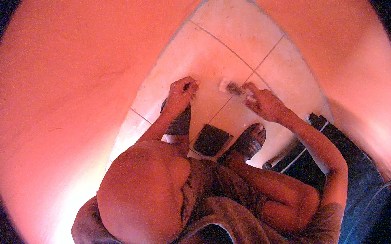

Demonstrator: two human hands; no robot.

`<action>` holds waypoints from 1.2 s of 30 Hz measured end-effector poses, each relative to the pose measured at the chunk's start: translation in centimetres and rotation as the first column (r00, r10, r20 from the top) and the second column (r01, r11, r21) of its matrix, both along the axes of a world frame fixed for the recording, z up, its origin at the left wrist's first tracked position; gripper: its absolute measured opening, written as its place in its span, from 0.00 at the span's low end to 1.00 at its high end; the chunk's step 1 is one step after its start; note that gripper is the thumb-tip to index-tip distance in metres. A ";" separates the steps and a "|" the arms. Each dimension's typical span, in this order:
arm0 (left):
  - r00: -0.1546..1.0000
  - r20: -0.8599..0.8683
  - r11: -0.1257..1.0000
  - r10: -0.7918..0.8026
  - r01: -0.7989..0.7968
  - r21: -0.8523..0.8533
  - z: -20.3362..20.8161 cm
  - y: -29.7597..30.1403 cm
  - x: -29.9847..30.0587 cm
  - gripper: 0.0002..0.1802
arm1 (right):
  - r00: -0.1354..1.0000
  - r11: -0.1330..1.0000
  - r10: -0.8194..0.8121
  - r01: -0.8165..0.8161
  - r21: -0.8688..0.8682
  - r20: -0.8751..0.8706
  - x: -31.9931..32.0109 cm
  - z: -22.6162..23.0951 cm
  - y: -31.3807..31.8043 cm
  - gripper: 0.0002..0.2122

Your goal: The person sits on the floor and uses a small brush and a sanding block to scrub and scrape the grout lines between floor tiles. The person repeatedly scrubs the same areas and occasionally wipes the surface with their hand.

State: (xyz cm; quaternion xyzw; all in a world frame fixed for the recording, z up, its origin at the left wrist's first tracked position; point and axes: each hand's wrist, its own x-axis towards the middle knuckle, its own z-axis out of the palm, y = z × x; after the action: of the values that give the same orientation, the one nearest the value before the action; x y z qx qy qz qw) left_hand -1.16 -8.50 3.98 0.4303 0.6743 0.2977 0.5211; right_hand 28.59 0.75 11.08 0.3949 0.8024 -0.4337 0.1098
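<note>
My right hand (267,103) is closed above the tiled floor (217,52), its thumb and fingers brought together around something small and pale. Just left of its fingertips is a small dark, blurred thing (233,88), with a whitish patch (224,84) beside it. Whether the dark thing is held or lies on the tiles, I cannot tell. Over to the left, my left hand (181,91) is curled above my left foot, fingers bent in. What it holds, if anything, is too blurred to make out.
A dark square object (211,140) lies between my feet, which wear dark sandals (249,142). Plain walls (74,71) rise on both sides and meet the tiles. At the right stand a black object with a pale strip (304,147) and dark blue fabric (359,210).
</note>
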 end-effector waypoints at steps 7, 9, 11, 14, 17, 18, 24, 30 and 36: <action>0.999 -0.036 0.985 -0.016 0.022 0.170 0.0 -1.6 0.8 0.05 | 0.909 0.996 0.080 -0.092 0.009 0.409 0.6 3.0 1.7 0.27; 0.996 -0.062 0.984 -0.059 0.069 0.167 -0.3 -1.5 0.9 0.06 | 0.964 0.991 0.082 -0.106 0.082 0.254 1.6 -1.1 1.4 0.26; 0.989 -0.118 0.986 -0.085 0.101 0.133 0.6 -1.0 1.2 0.06 | 0.978 0.991 0.069 -0.089 0.097 0.195 1.4 -1.9 1.9 0.25; 0.999 -0.033 0.986 -0.038 0.043 0.163 -0.2 -1.0 0.8 0.06 | 0.979 0.989 0.094 -0.112 0.092 0.181 -1.3 -0.9 3.0 0.22; 1.000 -0.011 0.986 0.007 -0.005 0.165 0.5 -0.8 1.0 0.05 | 0.958 0.960 0.234 -0.254 0.114 0.168 0.5 -1.7 3.3 0.21; 0.999 -0.043 0.988 -0.001 0.008 0.156 0.4 -0.9 0.8 0.04 | 0.946 0.957 0.257 -0.278 0.088 0.197 0.6 -1.5 3.6 0.21; 0.998 -0.066 0.982 0.005 0.008 0.191 -0.1 -1.2 0.5 0.06 | 0.929 0.964 0.223 -0.255 0.074 0.295 -1.7 -1.3 3.9 0.20; 0.993 -0.116 0.971 -0.012 0.040 0.238 -0.2 -1.2 0.6 0.08 | 0.949 0.980 0.136 -0.172 0.105 0.284 -3.9 -0.1 2.4 0.20; 0.998 -0.062 0.972 0.008 0.007 0.236 -0.4 -1.2 0.2 0.07 | 0.947 0.977 0.170 -0.199 0.082 0.273 -5.3 0.4 3.1 0.19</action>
State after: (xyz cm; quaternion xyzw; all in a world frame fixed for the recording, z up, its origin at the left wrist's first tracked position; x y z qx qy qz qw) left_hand -0.92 -9.70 3.54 0.4979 0.6502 0.3623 0.4450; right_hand 23.28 3.81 11.48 0.3778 0.8364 -0.3207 0.2341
